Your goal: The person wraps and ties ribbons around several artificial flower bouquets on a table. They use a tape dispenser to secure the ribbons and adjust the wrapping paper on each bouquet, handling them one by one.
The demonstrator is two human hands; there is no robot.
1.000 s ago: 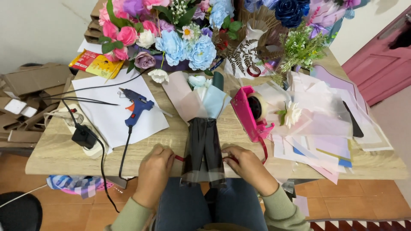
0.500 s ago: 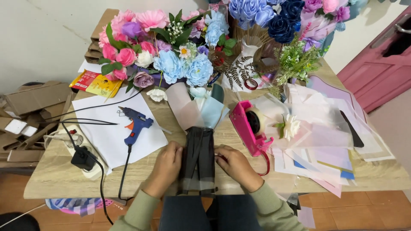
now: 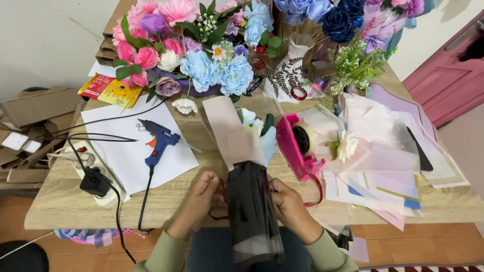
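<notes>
I sit at a wooden table (image 3: 60,206) by a pale wall, cardboard stacked to the left, a blue glue gun (image 3: 157,140) on white paper, artificial flowers (image 3: 201,45) along the back. My left hand (image 3: 201,199) and right hand (image 3: 285,201) close on a dark-wrapped bouquet (image 3: 249,201) between them at the near table edge, red ribbon (image 3: 220,201) at my left fingers. Right, a pink tape dispenser (image 3: 297,146) and loose paper sheets (image 3: 393,166) crowd the space.

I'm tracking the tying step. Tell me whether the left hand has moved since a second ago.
Yes. The left hand has moved inward from beside the glue gun's cord toward the dark wrapped bundle, and now presses against its side.
</notes>
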